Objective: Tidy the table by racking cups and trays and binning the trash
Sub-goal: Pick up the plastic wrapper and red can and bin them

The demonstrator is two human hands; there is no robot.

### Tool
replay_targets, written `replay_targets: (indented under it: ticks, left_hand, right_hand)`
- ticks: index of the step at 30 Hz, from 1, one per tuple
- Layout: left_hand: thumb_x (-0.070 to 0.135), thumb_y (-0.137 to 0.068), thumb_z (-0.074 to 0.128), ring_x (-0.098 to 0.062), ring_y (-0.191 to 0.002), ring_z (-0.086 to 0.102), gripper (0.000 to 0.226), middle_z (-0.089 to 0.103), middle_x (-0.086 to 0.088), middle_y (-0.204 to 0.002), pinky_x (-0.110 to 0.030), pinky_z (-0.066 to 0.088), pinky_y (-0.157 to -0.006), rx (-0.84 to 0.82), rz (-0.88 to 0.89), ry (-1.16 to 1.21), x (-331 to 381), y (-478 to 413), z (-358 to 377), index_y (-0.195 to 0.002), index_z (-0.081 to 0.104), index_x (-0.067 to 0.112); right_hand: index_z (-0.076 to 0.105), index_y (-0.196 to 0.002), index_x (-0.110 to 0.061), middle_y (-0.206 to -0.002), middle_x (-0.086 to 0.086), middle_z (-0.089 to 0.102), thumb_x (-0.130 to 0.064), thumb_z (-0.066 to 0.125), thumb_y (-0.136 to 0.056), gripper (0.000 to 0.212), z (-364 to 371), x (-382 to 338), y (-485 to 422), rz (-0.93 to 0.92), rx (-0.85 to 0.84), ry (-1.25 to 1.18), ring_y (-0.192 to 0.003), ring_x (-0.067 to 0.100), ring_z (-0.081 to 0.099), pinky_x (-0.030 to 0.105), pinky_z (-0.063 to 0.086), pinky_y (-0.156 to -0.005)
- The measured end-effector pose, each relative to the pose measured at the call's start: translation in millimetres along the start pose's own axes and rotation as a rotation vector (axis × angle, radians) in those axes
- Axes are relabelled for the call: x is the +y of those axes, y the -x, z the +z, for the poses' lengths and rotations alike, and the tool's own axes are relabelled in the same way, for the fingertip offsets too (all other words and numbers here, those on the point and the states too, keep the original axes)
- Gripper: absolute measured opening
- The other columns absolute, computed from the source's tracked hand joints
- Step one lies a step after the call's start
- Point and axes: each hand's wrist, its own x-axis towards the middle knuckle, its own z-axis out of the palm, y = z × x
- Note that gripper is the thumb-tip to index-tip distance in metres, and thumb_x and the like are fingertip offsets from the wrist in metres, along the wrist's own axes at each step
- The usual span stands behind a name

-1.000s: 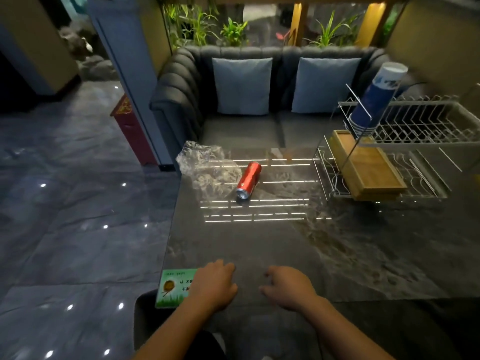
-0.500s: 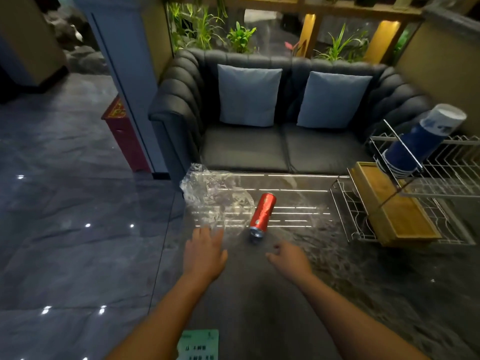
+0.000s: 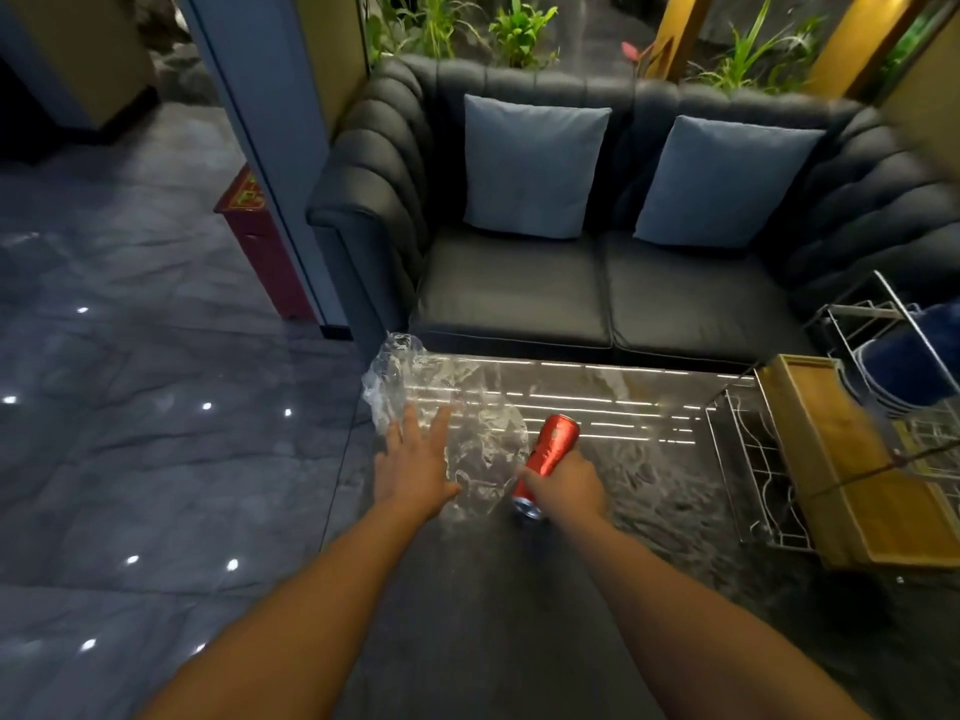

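Note:
A red drink can [image 3: 557, 443] lies on its side on the dark glossy table [image 3: 649, 491], and my right hand [image 3: 569, 485] is closed around its near end. Left of it lies a crumpled clear plastic wrapper [image 3: 467, 407] at the table's far left corner. My left hand [image 3: 415, 462] rests flat on the wrapper's near edge with fingers spread. At the right stands a wire rack [image 3: 748, 459] holding a wooden tray [image 3: 852, 459] and a stack of blue cups [image 3: 909, 366], partly cut off by the frame.
A dark sofa [image 3: 597, 293] with two blue-grey cushions sits just beyond the table's far edge. A pillar [image 3: 260, 148] and a red box [image 3: 260, 236] stand on the tiled floor to the left.
Both hands reached forward across the table. The right hand closed on the can and the left landed on the wrapper. The view moved forward, and the green card dropped out of sight.

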Motion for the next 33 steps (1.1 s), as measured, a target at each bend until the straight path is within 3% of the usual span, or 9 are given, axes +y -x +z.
replay_targets:
  ticks: [3,6,8,14,19,23,33]
  left_hand:
    - [0.037,-0.080,0.077,-0.038,-0.143,0.028,0.108,0.015,-0.018,-0.161,-0.050,0.042,-0.107,0.000,0.006,-0.083,-3,-4,9,-0.156,0.001,0.035]
    - [0.025,-0.087,0.066,-0.029,-0.123,0.047,0.081,0.046,-0.012,-0.138,-0.044,0.044,-0.099,0.067,0.048,-0.113,-11,-4,16,-0.154,0.020,0.035]
    - [0.017,-0.088,0.060,-0.026,-0.112,0.052,0.068,0.055,-0.006,-0.123,-0.042,0.041,-0.095,0.082,0.082,-0.109,-18,-1,20,-0.148,0.034,0.035]
    - [0.010,-0.084,0.063,-0.024,-0.106,0.053,0.057,0.058,-0.005,-0.114,-0.034,0.047,-0.083,0.091,0.127,0.058,-34,21,23,-0.137,0.054,0.027]
    - [0.010,-0.078,0.070,-0.027,-0.098,0.057,0.055,0.060,-0.008,-0.105,-0.039,0.053,-0.079,0.167,0.116,0.201,-54,63,15,-0.131,0.060,0.021]
    - [0.011,-0.078,0.073,-0.027,-0.103,0.057,0.058,0.061,-0.010,-0.111,-0.038,0.050,-0.083,0.220,0.045,0.291,-73,103,10,-0.134,0.059,0.020]
    - [0.015,-0.079,0.077,-0.016,-0.100,0.055,0.057,0.061,-0.003,-0.112,-0.033,0.047,-0.084,0.308,-0.233,0.416,-99,255,26,-0.133,0.059,0.023]
  right_hand:
    - [0.052,-0.124,-0.006,-0.121,0.016,0.062,-0.059,0.074,-0.075,0.076,8,-1,-4,0.000,-0.005,0.019,-0.109,0.035,0.064,0.043,0.054,-0.090]
    - [0.051,-0.125,-0.004,-0.123,0.016,0.061,-0.047,0.074,-0.078,0.067,11,-1,-4,0.010,-0.007,0.026,-0.109,0.036,0.064,0.043,0.053,-0.089]
    - [0.051,-0.125,-0.004,-0.122,0.016,0.061,-0.041,0.072,-0.078,0.063,10,1,-1,0.007,-0.013,0.031,-0.107,0.036,0.064,0.042,0.053,-0.087]
    - [0.052,-0.123,-0.011,-0.117,0.012,0.063,-0.042,0.072,-0.076,0.060,8,21,20,-0.007,-0.031,0.043,-0.101,0.033,0.065,0.041,0.055,-0.085]
    - [0.056,-0.123,-0.016,-0.115,0.007,0.068,-0.039,0.076,-0.073,0.059,9,34,52,-0.090,0.001,-0.021,-0.100,0.026,0.065,0.038,0.055,-0.085]
    - [0.051,-0.132,-0.022,-0.124,0.005,0.064,-0.042,0.075,-0.074,0.065,12,45,80,-0.130,-0.046,-0.018,-0.107,0.026,0.064,0.041,0.053,-0.090]
    - [0.054,-0.128,-0.027,-0.117,-0.002,0.066,-0.042,0.075,-0.074,0.059,34,51,136,-0.384,-0.160,-0.034,-0.098,0.017,0.064,0.034,0.052,-0.080]
